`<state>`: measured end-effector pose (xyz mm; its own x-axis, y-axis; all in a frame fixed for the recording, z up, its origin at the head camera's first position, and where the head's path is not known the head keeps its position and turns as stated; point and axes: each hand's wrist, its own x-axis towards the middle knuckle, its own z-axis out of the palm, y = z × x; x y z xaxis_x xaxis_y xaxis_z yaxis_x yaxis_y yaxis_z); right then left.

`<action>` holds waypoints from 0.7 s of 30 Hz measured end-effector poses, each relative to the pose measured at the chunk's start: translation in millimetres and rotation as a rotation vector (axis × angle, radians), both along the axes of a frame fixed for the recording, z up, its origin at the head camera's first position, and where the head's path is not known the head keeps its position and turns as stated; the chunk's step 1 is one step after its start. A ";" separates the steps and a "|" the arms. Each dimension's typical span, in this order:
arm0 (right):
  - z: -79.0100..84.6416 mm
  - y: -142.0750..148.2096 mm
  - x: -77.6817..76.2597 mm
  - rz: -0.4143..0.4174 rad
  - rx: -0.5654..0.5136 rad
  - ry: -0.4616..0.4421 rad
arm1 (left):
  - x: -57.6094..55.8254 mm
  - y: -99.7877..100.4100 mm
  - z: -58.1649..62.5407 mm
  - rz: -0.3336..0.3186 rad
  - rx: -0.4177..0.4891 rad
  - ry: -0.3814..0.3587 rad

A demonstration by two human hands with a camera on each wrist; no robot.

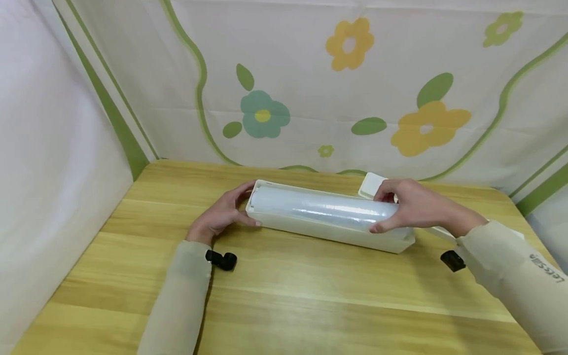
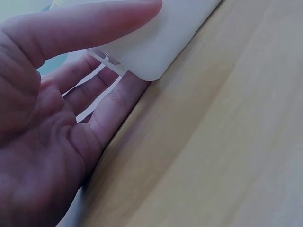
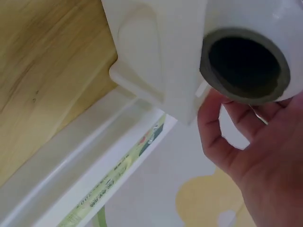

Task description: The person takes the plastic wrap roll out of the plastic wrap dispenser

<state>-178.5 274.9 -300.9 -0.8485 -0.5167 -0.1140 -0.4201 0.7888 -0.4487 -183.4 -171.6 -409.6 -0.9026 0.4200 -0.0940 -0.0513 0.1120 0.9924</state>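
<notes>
A white box (image 1: 319, 233), long and narrow like a cling film dispenser, lies across the table without its cover. Inside it is a roll of cling film (image 1: 306, 201), shiny and clear-white. My left hand (image 1: 225, 214) grips the box's left end, its thumb (image 2: 109, 23) along the front wall and its fingers behind and under the end. At the other end, my right hand (image 1: 414, 207) holds the roll, thumb in front and fingers behind. The right wrist view shows the roll's cardboard core (image 3: 282, 80) end-on, raised beside the box's end wall (image 3: 184, 56).
Behind the right hand lies a long white lid (image 1: 372, 185), partly hidden by that hand and forearm. A green printed label (image 3: 111, 184) runs along it. The wooden table (image 1: 284, 296) ends at a flower-patterned cloth (image 1: 310, 88) at the back.
</notes>
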 end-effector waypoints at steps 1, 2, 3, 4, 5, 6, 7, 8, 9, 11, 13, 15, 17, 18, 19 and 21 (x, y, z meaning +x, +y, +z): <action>1.2 -0.3 0.5 -0.007 0.007 0.012 | -0.4 0.0 0.3 -0.001 0.001 0.003; 3.1 -0.7 1.1 -0.012 0.011 0.022 | -0.5 0.1 0.4 -0.002 0.000 0.005; 5.2 -1.0 1.4 -0.016 0.014 0.033 | -0.4 0.3 0.3 -0.001 0.001 0.006; 7.4 -1.4 1.6 -0.021 0.021 0.048 | -0.3 0.4 0.1 0.001 0.002 0.007; 10.1 -2.0 1.9 -0.027 0.025 0.057 | -0.2 0.4 0.1 0.001 0.003 0.007; 13.1 -2.7 2.3 -0.030 0.022 0.062 | -0.2 0.2 0.0 0.002 0.002 0.008; 15.9 -3.3 2.6 -0.031 0.020 0.068 | -0.2 0.0 0.1 0.004 0.003 0.008; 18.5 -4.0 2.7 -0.031 0.017 0.072 | -0.2 -0.3 0.0 0.006 0.004 0.010; 20.8 -4.5 2.9 -0.030 0.013 0.071 | -0.2 -0.4 0.2 0.007 0.005 0.010; 23.8 -5.9 3.9 -0.032 0.010 0.050 | 0.0 -0.4 0.7 0.004 0.005 0.013; 24.5 -7.6 5.0 -0.019 0.019 0.031 | 0.5 -0.4 1.1 0.002 0.003 0.013; 24.0 -10.3 6.6 -0.013 0.016 -0.002 | 1.1 -0.3 1.8 0.003 -0.002 0.012; 22.9 -14.6 8.0 0.004 0.028 -0.010 | 1.6 -0.3 1.8 0.004 -0.005 0.013; 22.3 -17.2 8.7 0.020 0.047 0.004 | 1.7 -0.2 1.8 0.005 -0.006 0.014; 21.8 -20.1 9.3 0.043 0.075 0.029 | 1.8 -0.1 1.7 0.005 -0.007 0.014; 21.1 -26.3 10.6 0.096 0.163 0.115 | 1.8 0.3 1.4 0.002 -0.007 0.012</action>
<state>-167.9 248.6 -279.8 -0.8087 -0.5784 -0.1075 -0.5378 0.8009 -0.2634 -181.6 -171.3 -408.2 -0.9045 0.4176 -0.0864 -0.0399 0.1189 0.9921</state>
